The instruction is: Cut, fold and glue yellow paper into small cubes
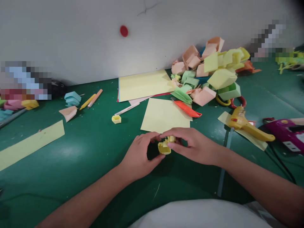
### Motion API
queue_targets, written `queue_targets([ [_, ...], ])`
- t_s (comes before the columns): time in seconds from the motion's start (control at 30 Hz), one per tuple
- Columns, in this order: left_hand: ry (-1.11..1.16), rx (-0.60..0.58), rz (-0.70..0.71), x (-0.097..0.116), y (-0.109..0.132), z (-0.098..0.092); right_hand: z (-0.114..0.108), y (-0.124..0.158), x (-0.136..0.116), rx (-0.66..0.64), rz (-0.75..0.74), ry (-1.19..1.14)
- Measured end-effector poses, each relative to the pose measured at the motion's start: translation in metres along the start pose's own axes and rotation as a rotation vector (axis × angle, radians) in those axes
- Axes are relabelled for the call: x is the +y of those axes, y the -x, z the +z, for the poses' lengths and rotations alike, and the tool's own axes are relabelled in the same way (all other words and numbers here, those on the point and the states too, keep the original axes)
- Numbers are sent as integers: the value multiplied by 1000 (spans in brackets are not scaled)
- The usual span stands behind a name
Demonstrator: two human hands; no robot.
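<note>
Between my two hands, near the middle of the table, is a small yellow folded-paper piece [164, 148] with a hollow, box-like lower part and a stepped upper part. My left hand [140, 155] grips it from the left, thumb below and fingertips above. From the right, my right hand [190, 144] pinches its upper part between thumb and fingers. A sheet of pale yellow paper [163, 115] lies just beyond my hands. To the left of that sheet sits a small yellow paper ring-shaped piece [116, 119], apart from both hands.
A pile of folded paper pieces [204, 95] stands at the back right. Right of my hands are a yellow glue gun [251, 126], a purple tool [285, 134] and a cord. A red-handled cutter [187, 109], a white pen-like tool [127, 108] and two markers [91, 99] lie around the table.
</note>
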State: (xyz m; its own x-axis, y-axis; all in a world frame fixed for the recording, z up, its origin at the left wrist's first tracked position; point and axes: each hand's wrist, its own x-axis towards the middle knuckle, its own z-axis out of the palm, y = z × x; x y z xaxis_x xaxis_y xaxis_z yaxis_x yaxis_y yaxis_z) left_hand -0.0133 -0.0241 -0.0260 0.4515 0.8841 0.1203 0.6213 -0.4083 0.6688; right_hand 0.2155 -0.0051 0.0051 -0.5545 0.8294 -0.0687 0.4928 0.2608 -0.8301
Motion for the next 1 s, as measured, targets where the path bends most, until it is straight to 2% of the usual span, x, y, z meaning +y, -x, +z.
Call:
queue_targets([
  [0.3, 23, 19, -15, -5, -2, 3, 9, -2, 9, 5, 66, -18],
  [0.5, 9, 34, 3, -7, -1, 4, 11, -4, 11, 65, 109, 26],
  [0.73, 13, 35, -17, -6, -2, 4, 11, -8, 19, 197, -133, 223],
  [1.0, -4, 51, -41, -7, 0, 5, 19, -6, 21, 144, -248, 328],
])
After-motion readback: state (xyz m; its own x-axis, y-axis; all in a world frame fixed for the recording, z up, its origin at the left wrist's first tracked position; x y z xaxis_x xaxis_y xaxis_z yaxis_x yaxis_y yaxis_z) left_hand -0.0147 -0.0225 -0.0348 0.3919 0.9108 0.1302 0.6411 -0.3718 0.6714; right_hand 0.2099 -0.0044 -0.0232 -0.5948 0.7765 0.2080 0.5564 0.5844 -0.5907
